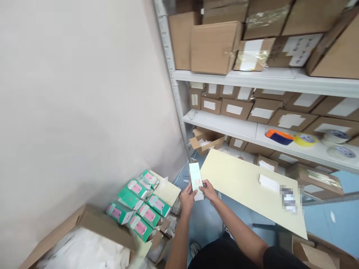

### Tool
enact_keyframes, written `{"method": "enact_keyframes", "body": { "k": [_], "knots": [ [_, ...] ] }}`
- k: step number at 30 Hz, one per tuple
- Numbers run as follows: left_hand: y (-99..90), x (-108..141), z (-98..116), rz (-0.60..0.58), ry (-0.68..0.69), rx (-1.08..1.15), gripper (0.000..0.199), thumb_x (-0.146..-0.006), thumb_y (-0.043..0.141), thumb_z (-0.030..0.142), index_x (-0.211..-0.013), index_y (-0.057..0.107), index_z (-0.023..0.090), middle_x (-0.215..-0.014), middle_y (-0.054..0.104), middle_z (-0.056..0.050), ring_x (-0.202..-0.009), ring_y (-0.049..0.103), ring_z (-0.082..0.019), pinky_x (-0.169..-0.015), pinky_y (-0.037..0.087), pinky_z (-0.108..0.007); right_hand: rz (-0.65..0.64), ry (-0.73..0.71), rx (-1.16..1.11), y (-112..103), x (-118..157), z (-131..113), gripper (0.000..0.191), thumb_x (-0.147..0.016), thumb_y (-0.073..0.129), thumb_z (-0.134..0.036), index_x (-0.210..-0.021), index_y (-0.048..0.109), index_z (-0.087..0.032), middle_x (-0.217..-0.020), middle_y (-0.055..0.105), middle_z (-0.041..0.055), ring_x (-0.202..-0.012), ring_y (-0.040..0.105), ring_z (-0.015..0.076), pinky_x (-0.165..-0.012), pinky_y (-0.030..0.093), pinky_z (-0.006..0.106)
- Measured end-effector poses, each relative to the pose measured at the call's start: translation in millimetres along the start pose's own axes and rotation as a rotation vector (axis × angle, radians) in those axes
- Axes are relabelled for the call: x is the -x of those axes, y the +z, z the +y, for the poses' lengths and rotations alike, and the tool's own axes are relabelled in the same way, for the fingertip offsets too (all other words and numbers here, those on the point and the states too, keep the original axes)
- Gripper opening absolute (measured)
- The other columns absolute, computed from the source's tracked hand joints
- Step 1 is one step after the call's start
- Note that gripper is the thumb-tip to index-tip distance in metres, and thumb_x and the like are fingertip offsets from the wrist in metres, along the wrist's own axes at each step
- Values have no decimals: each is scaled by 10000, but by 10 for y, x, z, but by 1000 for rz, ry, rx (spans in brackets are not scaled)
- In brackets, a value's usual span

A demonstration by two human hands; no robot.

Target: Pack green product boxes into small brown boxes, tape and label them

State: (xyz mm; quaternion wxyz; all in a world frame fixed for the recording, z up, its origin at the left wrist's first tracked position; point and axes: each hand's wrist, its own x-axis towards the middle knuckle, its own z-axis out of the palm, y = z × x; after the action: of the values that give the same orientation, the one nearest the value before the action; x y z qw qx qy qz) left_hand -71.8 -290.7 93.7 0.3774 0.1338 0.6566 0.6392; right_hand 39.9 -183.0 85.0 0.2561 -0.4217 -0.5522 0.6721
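A long, narrow, pale mint carton (196, 172) with a small pinkish mark is held upright in front of me between both hands. My left hand (187, 197) is closed on its lower left side, thumb near the front face. From the right, my right hand (209, 190) grips the lower part, its thumb resting on the front. Left of my hands, several green boxes (148, 215) with pink pictures sit on a pale yellow surface (167, 192). The pale yellow tabletop (230, 177) lies just to the right of the carton.
On the tabletop are a white slip (268, 183) and a blurred-out item. The shelving (224, 125) holds brown cartons, an orange and blue tape dispenser (279, 136) and a yellow tape roll (305, 139). At lower left stands a large open carton (108, 233) of white material, near the wall (84, 93).
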Motion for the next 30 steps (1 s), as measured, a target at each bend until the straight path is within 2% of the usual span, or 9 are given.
{"method": "enact_keyframes", "body": {
  "k": [3,8,11,14,17,20,22,26,30],
  "knots": [
    [633,-186,-99,-113,-19,-69,656,-674,912,200,-1303,728,183,-1294,736,-137,-1262,680,-352,-1078,568,-487,120,31,-47,-635,-153,28,284,-648,738,-338,-898,647,-239,-926,762,40,-965,719,276,-857,559,380],
    [1844,-418,-369,-326,-27,-95,628,-669,887,229,-1274,740,149,-1309,732,-129,-1278,672,-345,-1106,542,-498,308,118,-190,-1732,-367,161,325,-621,728,-344,-918,648,-241,-932,757,40,-897,714,266,-725,554,344],
    [2420,-517,-537,-416,-27,-201,555,-713,811,199,-1264,745,184,-1305,747,-79,-1276,679,-299,-1118,529,-452,398,194,-280,-2207,-481,285,338,-607,687,-331,-928,639,-238,-929,760,35,-863,706,251,-683,530,318],
    [2804,-625,-712,-497,-15,-325,539,-723,702,121,-1254,746,200,-1292,761,-47,-1241,697,-272,-1134,508,-441,422,260,-336,-2516,-611,425,323,-589,673,-319,-897,651,-224,-909,761,38,-874,705,256,-683,517,309],
    [3023,-741,-917,-568,-75,-361,634,-679,636,66,-1299,713,179,-1281,765,-57,-1219,696,-277,-1124,508,-468,417,304,-347,-2707,-740,575,303,-588,680,-343,-860,686,-209,-882,761,46,-885,705,273,-710,520,325],
    [3096,-858,-1129,-643,-162,-352,737,-640,641,49,-1367,655,172,-1356,723,-81,-1302,638,-294,-1139,487,-471,444,343,-337,-2831,-815,720,329,-587,685,-385,-858,714,-201,-886,762,65,-936,706,306,-775,539,370],
    [3076,-930,-1255,-622,-220,-381,811,-623,671,49,-1420,605,180,-1462,649,-110,-1396,560,-316,-1166,456,-466,473,364,-319,-2893,-821,806,346,-577,698,-404,-859,728,-204,-936,767,86,-1021,695,334,-853,543,412],
    [2969,-1016,-1466,-502,-340,-442,942,-632,776,121,-1524,480,186,-1608,479,-184,-1539,370,-365,-1207,394,-474,530,379,-281,-2943,-786,936,426,-563,734,-431,-936,761,-227,-1113,766,107,-1213,635,358,-1030,490,460],
    [2919,-1034,-1565,-612,-355,-400,935,-661,831,225,-1519,463,184,-1515,574,-196,-1401,550,-356,-1170,435,-519,470,342,-261,-2859,-785,980,436,-587,767,-504,-923,777,-226,-1063,790,95,-1151,675,343,-1019,511,471]
  ]
}}
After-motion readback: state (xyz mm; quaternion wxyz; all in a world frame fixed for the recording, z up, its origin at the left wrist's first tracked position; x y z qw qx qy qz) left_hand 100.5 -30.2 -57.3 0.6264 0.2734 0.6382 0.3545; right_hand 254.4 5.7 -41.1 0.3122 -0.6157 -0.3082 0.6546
